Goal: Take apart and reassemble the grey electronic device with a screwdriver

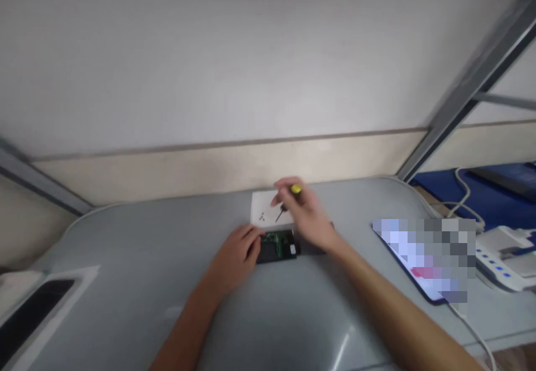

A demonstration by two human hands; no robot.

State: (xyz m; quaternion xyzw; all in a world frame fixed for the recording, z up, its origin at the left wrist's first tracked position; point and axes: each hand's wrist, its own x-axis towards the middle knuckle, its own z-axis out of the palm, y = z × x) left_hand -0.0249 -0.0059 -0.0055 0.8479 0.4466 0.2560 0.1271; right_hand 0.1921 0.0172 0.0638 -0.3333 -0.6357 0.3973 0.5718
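My left hand grips the left end of a flat black device, whose open top shows a green circuit board. In my right hand is a screwdriver with a yellow-ended handle. Its thin shaft slants down to the left, the tip over a white sheet of paper behind the device. Several tiny dark pieces, apparently screws, lie on that sheet. A dark flat piece sits right of the device, partly hidden by my right wrist.
A lit phone with a cable lies on the right of the grey table, beside a white power strip. At the left edge is a black panel with a white border. A wall and metal posts stand behind.
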